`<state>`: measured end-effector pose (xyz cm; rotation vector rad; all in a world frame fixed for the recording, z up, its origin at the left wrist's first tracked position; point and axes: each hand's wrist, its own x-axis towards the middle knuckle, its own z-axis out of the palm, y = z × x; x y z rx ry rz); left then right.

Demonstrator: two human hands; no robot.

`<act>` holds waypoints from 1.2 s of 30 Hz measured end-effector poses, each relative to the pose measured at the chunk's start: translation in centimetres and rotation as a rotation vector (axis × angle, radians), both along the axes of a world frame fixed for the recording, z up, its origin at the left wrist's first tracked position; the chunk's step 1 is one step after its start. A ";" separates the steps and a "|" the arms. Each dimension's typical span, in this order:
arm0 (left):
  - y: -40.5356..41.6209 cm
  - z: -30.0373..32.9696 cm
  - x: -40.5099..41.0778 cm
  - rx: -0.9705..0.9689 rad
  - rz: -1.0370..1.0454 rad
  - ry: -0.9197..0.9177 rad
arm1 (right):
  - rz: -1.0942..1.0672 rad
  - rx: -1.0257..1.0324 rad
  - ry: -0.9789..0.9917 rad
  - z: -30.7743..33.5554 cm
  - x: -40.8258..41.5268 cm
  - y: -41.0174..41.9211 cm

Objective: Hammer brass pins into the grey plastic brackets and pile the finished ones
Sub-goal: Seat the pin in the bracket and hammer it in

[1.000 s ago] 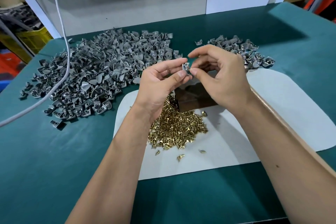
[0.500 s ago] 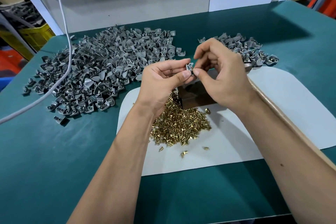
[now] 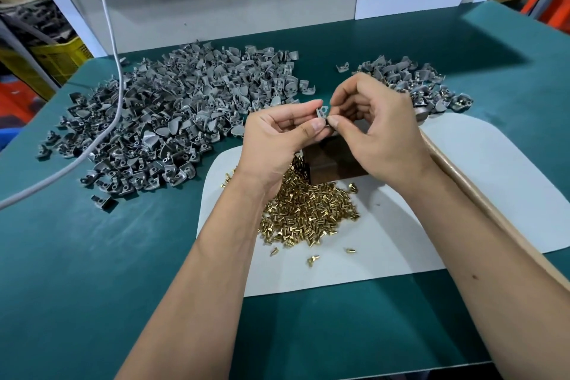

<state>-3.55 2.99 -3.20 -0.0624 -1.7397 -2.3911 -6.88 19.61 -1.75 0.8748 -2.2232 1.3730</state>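
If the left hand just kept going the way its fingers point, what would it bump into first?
The left hand points rightward and already pinches the small grey bracket. Pushing on, it would most likely meet the right hand's fingertips, touching the same bracket.

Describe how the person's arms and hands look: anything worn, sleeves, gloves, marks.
Both forearms are bare as far as the picture shows, with no sleeves in view. The left hand and right hand wear no gloves, rings, watch or wristband. The fingernails are short and unpainted. The right forearm carries a small dark spot.
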 end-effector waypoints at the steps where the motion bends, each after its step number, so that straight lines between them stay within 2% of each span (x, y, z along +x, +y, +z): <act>1: -0.1 0.0 0.0 0.022 -0.005 -0.012 | 0.004 0.003 0.004 0.0 -0.1 0.1; 8: -0.5 0.4 0.1 0.070 -0.028 -0.068 | -0.074 0.075 0.151 0.5 0.4 0.2; 16: -0.2 0.7 0.4 -0.016 -0.020 -0.072 | -0.111 0.098 0.202 0.7 0.3 0.0; 24: 1.0 0.4 0.3 -0.268 0.182 0.159 | -0.197 0.057 0.145 0.4 0.1 -0.3; 36: 1.4 0.1 0.0 -0.164 0.211 0.113 | -0.225 0.101 0.169 0.2 0.4 -0.7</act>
